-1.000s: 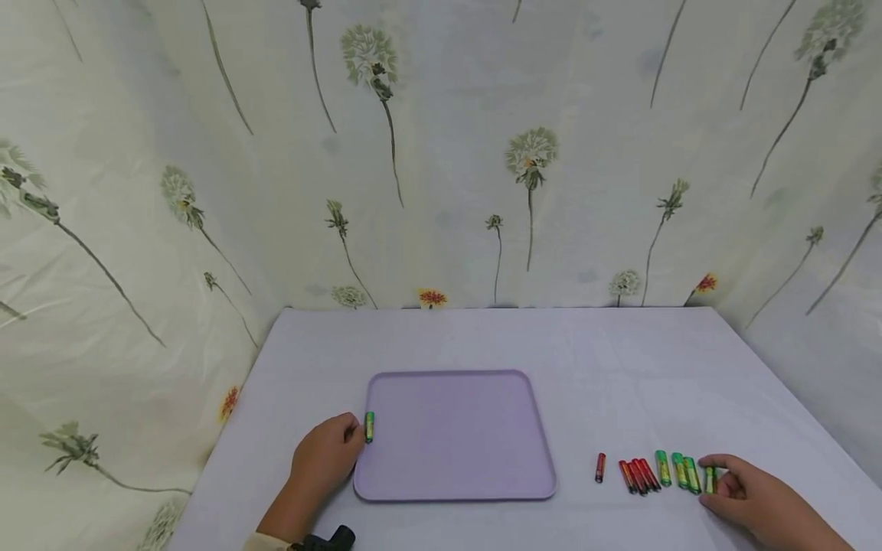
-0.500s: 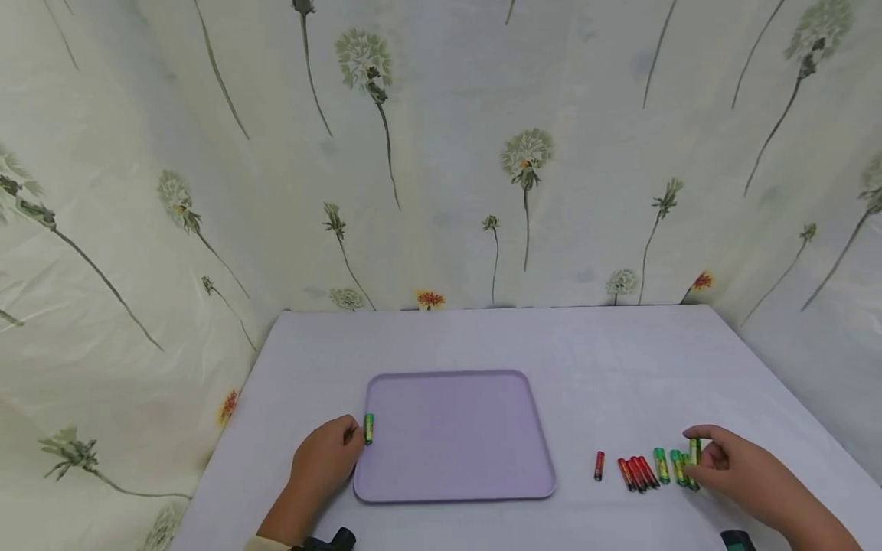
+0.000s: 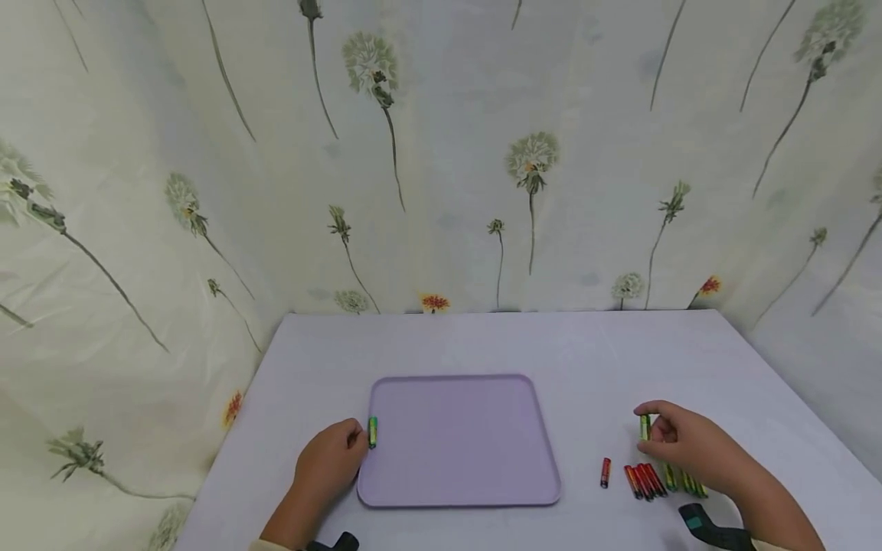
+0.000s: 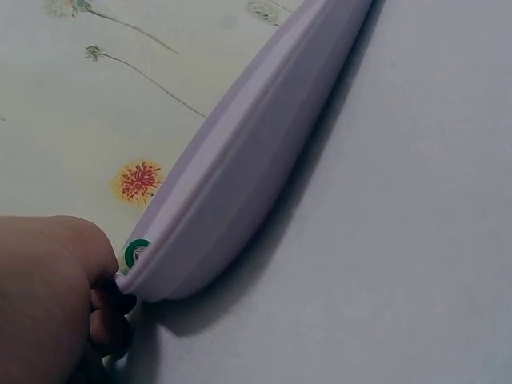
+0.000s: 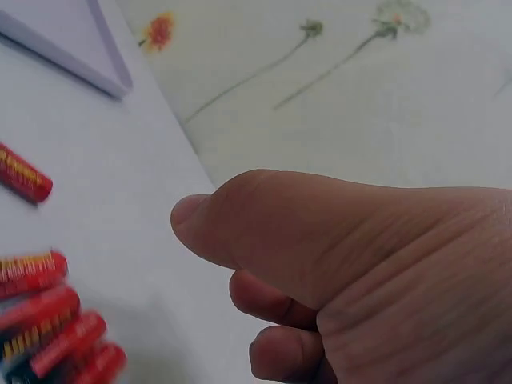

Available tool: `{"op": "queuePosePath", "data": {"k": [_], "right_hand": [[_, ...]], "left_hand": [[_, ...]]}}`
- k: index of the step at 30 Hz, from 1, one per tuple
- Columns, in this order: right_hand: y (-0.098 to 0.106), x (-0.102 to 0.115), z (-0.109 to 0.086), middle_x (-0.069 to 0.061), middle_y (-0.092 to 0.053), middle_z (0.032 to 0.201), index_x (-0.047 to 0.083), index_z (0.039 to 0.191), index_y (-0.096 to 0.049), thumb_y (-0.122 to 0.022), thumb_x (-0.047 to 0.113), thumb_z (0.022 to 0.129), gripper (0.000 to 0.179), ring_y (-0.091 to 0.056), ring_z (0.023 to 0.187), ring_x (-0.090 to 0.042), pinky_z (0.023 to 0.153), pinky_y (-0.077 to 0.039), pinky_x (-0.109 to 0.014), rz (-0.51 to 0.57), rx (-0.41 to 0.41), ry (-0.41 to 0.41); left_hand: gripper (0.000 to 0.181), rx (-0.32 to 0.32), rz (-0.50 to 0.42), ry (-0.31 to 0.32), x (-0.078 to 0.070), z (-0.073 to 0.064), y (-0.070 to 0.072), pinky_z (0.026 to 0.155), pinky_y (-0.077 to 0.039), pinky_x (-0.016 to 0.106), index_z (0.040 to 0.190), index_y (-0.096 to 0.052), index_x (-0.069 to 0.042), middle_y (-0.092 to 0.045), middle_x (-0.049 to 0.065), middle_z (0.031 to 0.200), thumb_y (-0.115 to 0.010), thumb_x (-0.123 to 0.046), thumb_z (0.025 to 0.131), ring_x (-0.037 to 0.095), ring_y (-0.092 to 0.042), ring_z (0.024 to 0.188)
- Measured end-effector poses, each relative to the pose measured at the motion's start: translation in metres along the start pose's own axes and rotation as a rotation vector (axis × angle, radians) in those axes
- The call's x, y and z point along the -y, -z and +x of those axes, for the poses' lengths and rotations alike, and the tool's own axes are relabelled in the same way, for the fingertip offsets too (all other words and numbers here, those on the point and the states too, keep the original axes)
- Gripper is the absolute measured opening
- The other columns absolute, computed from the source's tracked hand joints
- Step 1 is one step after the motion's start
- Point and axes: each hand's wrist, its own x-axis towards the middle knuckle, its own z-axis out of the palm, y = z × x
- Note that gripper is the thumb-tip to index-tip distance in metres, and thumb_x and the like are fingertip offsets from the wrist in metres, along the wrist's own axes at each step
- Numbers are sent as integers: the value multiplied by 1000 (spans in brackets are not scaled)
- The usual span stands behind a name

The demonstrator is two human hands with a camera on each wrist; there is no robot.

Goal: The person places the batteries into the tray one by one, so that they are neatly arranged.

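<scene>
My left hand (image 3: 329, 463) pinches the left rim of a lilac tray (image 3: 462, 444); the left wrist view shows the fingers at its edge. Just inside that rim lies a green battery (image 3: 373, 432), its end (image 4: 137, 254) visible beside the fingers. My right hand (image 3: 699, 444) holds another green battery (image 3: 645, 427) between thumb and finger, above the table and right of the tray. The thumb hides this battery in the right wrist view. Below the hand, more green batteries (image 3: 691, 484) lie partly covered by it.
Several red batteries (image 3: 644, 482) lie side by side right of the tray, with one red battery (image 3: 605, 473) apart from them. The white table (image 3: 592, 352) meets a floral cloth backdrop (image 3: 441, 153) at the back and sides.
My right hand has lifted a green battery from the right end of the row and carried it left and away from me. The left hand stays at the tray rim.
</scene>
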Motion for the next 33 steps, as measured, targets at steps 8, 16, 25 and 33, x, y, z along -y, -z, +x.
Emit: {"op": "queuePosePath", "data": {"k": [8, 16, 25, 33], "right_hand": [[-15, 26, 19, -3, -57, 87, 5, 139, -56, -81, 26, 91, 58, -51, 71, -12, 58, -46, -28, 70, 31, 100], [-32, 48, 38, -2, -59, 88, 8, 138, -58, -81, 25, 91, 55, -53, 72, -12, 58, -46, -29, 92, 62, 157], [-39, 75, 56, -2, -58, 87, 6, 137, -58, -81, 24, 92, 53, -52, 69, -12, 58, -45, -28, 100, 85, 275], [-55, 102, 73, 2, -59, 85, 8, 132, -61, -81, 20, 92, 47, -52, 68, -9, 59, -46, -27, 88, 86, 376]], "left_hand": [[21, -44, -4, -42, 0, -1, 0, 59, -36, 32, 79, -59, -23, -53, -7, 70, -63, -29, 99, 13, -48, 64], [23, -42, 3, -34, 1, -1, 1, 58, -35, 32, 78, -57, -23, -52, -6, 69, -63, -28, 99, 12, -47, 64], [21, -23, -25, -37, 1, 0, -4, 58, -37, 32, 80, -60, -24, -54, -8, 69, -63, -29, 100, 11, -48, 64], [20, -28, -20, -24, 4, -1, -3, 57, -35, 31, 80, -60, -25, -53, -9, 69, -64, -30, 99, 11, -47, 62]]}}
